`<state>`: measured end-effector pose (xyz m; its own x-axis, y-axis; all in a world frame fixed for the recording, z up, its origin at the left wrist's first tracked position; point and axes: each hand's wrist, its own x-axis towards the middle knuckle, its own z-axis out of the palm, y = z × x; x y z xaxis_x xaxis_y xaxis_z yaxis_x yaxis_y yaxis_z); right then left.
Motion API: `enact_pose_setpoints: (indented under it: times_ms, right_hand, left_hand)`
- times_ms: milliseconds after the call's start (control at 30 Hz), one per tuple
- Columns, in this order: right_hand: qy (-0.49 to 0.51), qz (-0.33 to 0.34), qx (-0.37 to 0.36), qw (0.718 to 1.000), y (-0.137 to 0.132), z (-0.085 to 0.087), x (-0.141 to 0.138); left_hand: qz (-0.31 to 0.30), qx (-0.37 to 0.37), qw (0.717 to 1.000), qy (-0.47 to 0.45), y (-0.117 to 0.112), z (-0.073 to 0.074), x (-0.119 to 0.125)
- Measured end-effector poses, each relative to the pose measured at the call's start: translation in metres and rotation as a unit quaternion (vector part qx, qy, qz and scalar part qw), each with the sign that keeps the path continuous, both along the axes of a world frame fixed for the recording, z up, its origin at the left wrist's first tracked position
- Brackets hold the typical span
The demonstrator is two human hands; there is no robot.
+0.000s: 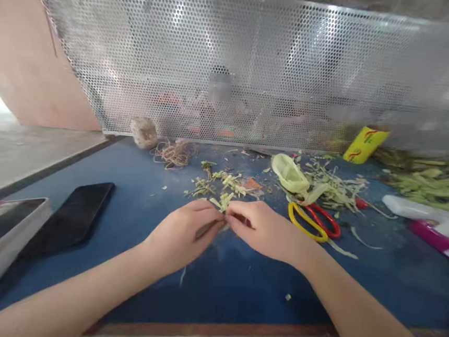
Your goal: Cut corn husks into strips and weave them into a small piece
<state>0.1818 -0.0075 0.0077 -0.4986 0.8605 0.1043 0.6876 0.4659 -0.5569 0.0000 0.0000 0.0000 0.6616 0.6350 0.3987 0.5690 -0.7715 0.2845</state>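
Note:
My left hand (187,231) and my right hand (260,228) meet over the middle of the blue table (128,280). Thumb and forefinger are pinched on both, with the fingertips touching or nearly so. What lies between them is hidden. Just beyond the fingertips shows a small pale yellow-green plant piece (225,201); whether it is held I cannot tell. Behind it are several small bundles of pale leafy strips (234,184) and green sprigs (203,187). To the right of my right hand lie scissor-like handle loops, one yellow (302,223) and one red (324,222).
A hollow pale green husk (290,174) and shredded strips (336,186) lie back right, near a yellow packet (365,145). Tangled brown twine (174,153) sits back left. A black phone (83,211) and a light-rimmed tray (9,244) are left. A perforated metal screen (179,54) borders the back.

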Motion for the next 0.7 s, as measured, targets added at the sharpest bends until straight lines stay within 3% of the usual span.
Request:
enact_pose_setpoints:
  times_ms: [233,467,700]
  right_hand:
    - [-0.004,0.028,0.000,1.000,-0.001,0.000,0.002]
    - [0.029,0.043,0.012,0.999,0.003,-0.004,0.003]
    - [0.178,0.051,0.038,0.982,0.008,-0.011,-0.005]
  left_hand:
    - [-0.007,0.006,0.999,0.048,0.001,0.001,-0.001]
    - [-0.028,0.023,0.999,0.033,0.003,-0.002,-0.003]
    - [-0.049,0.162,0.986,-0.007,0.000,-0.004,-0.001]
